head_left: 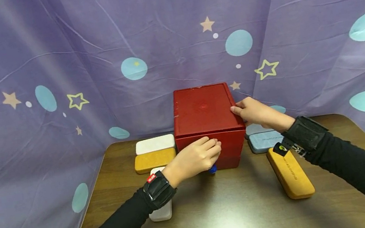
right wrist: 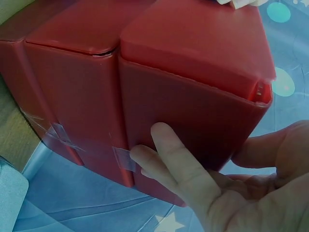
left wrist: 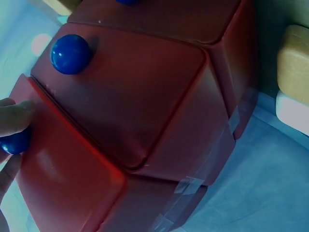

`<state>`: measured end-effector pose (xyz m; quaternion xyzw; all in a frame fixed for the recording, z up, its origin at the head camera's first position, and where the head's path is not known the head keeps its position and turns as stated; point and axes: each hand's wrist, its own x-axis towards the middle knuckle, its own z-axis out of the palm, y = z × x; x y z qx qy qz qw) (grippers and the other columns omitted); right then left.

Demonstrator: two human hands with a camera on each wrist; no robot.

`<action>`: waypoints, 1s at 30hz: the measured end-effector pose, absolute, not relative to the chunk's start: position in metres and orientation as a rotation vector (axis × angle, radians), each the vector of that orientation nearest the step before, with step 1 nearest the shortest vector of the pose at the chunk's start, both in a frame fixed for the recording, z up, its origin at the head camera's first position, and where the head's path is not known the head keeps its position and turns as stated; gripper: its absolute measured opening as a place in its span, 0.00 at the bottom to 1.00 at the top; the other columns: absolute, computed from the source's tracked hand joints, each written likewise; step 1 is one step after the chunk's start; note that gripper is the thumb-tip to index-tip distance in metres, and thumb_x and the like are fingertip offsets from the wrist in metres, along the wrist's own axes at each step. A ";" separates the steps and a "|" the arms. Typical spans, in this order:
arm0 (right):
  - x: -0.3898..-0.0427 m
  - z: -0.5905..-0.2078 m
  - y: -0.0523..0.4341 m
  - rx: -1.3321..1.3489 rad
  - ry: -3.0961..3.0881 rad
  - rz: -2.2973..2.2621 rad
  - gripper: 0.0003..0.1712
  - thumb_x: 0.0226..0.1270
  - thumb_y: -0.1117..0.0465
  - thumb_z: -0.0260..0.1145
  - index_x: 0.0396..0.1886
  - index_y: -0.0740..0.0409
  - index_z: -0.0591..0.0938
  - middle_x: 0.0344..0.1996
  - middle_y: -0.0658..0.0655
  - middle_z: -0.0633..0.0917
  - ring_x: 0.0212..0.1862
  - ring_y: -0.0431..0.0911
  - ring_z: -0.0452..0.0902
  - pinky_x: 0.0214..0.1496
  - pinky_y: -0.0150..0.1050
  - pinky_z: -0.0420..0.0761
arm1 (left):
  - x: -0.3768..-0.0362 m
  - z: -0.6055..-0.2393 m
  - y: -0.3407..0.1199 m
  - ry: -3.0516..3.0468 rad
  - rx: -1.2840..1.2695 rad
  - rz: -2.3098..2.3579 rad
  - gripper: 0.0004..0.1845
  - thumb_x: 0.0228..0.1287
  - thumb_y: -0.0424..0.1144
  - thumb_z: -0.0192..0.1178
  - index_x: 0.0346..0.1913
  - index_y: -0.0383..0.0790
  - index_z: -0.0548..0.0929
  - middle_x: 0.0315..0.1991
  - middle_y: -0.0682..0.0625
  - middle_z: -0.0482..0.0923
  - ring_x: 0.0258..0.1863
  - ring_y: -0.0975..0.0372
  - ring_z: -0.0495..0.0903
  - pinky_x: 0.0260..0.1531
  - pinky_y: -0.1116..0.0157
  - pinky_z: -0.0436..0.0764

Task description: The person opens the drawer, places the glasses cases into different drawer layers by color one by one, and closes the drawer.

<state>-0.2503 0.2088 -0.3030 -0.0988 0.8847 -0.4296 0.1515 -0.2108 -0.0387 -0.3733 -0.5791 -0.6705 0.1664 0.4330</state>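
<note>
A red box stands at the back middle of the wooden table, with drawers on its front. My left hand is at the front face, and in the left wrist view its fingers pinch a blue knob. A second blue knob sits free on another drawer, and one blue knob shows below the hand. My right hand grips the box's upper right edge, thumb on the top. Its fingers lie against the side wall.
Left of the box lie a white case and a mustard case; another white case lies under my left wrist. To the right are two blue-grey cases and a mustard case. A purple star-patterned curtain surrounds the table.
</note>
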 end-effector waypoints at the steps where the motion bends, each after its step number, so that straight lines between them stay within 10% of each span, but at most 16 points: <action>1: -0.250 -0.303 0.209 -0.286 2.540 -1.234 0.26 0.85 0.60 0.44 0.61 0.82 0.74 0.45 0.72 0.87 0.39 0.43 0.87 0.49 0.50 0.88 | -0.209 -0.373 -0.039 -1.669 -1.442 0.414 0.10 0.74 0.34 0.57 0.47 0.39 0.88 0.46 0.51 0.84 0.49 0.61 0.83 0.53 0.67 0.81; 30: -0.248 -0.302 0.209 -0.302 2.566 -1.213 0.26 0.85 0.60 0.45 0.61 0.82 0.73 0.42 0.70 0.87 0.35 0.39 0.84 0.44 0.47 0.89 | -0.161 -0.375 -0.042 -1.584 -1.463 0.409 0.11 0.71 0.32 0.53 0.43 0.39 0.87 0.41 0.53 0.83 0.46 0.63 0.82 0.46 0.68 0.80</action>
